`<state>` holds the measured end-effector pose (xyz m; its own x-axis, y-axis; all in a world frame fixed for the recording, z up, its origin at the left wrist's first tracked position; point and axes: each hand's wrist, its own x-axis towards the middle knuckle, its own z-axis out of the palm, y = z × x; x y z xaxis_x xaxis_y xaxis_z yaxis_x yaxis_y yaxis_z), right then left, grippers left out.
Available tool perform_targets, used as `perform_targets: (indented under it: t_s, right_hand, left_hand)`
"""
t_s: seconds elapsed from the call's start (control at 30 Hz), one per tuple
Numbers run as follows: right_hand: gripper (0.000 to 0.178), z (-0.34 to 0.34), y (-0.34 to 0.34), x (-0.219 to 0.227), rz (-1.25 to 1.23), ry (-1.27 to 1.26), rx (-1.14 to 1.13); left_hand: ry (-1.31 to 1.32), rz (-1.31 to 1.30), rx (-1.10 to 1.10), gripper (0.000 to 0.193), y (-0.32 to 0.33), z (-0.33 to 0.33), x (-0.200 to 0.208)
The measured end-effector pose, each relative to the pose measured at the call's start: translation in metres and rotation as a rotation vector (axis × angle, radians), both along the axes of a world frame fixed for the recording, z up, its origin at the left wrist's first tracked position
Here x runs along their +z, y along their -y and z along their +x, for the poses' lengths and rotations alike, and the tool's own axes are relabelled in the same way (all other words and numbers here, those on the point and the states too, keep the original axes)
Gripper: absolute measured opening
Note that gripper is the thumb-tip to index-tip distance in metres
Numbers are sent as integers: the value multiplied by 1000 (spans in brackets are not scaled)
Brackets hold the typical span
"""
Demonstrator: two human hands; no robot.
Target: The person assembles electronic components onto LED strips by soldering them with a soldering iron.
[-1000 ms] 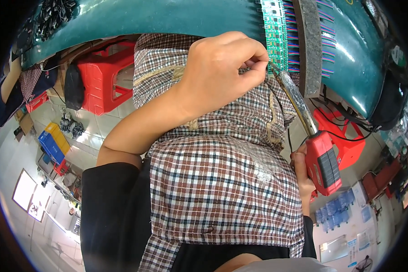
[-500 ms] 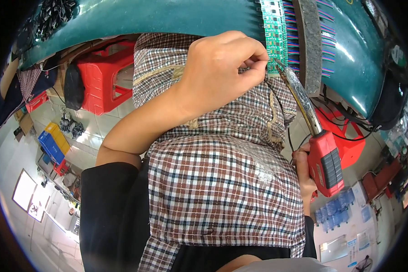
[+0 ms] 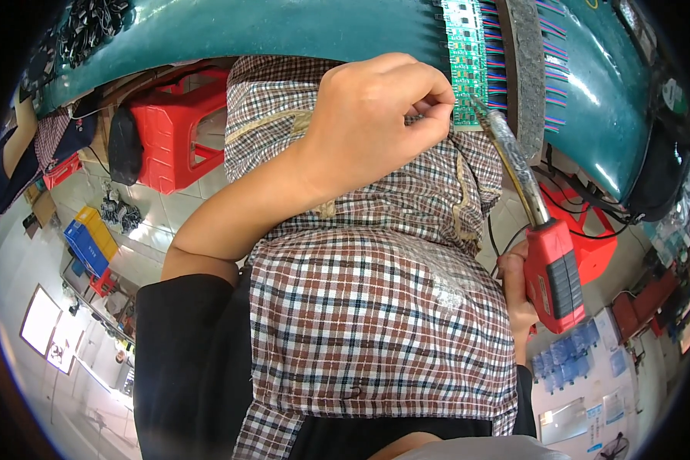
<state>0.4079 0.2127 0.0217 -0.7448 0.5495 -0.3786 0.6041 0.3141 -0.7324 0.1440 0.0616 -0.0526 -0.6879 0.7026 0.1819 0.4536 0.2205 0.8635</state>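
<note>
A strip of green circuit boards [image 3: 468, 65] lies at the near edge of the table, with small parts along its left side. My left hand [image 3: 387, 111] is closed in a pinch at the strip's near left edge; what its fingertips hold, if anything, is too small to make out. In my right hand [image 3: 518, 287] is a red soldering gun [image 3: 553, 276], its grip partly hiding the fingers. The gun's long metal barrel slants up and left, and its tip is over the near end of the boards. Whether the tip touches a board I cannot tell.
Multicoloured wires [image 3: 552, 77] run from the boards under a grey bar [image 3: 525, 77] on the green table [image 3: 284, 31]. Black cables [image 3: 77, 31] are heaped at the far left. Red stools [image 3: 165, 138] stand below the table. Another person's arm [image 3: 21, 134] shows at the left.
The soldering gun has shifted slightly right, its tip a little farther up and right over the boards. My left hand has barely moved.
</note>
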Motion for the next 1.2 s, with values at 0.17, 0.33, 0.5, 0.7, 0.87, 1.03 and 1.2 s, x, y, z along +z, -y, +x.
perform_targets:
  t_s: [0.17,0.33,0.5,0.7,0.87,1.03,1.2]
  right_hand:
    - [18,-2,2,3,-37,1,-39]
    - [18,-6,4,6,-69,-10,-71]
    - [7,-16,4,-1,39,-161,73]
    - [4,-19,10,1,-100,-242,-196]
    - [3,-18,6,-7,-112,-268,-179]
    - [3,-30,7,5,-107,-231,-137]
    - [3,-32,10,11,-113,-189,-123]
  left_hand:
    - [5,12,-3,8,-1,0,0]
    - [21,4,-2,8,0,-1,2]
    - [7,-32,-22,8,2,-4,8]
    - [-198,-53,-45,8,6,-41,32]
    - [-559,-139,138,9,-32,-105,49]
    - [-637,-393,162,11,-62,-152,41]
    - [-683,-559,154,14,-82,-161,37]
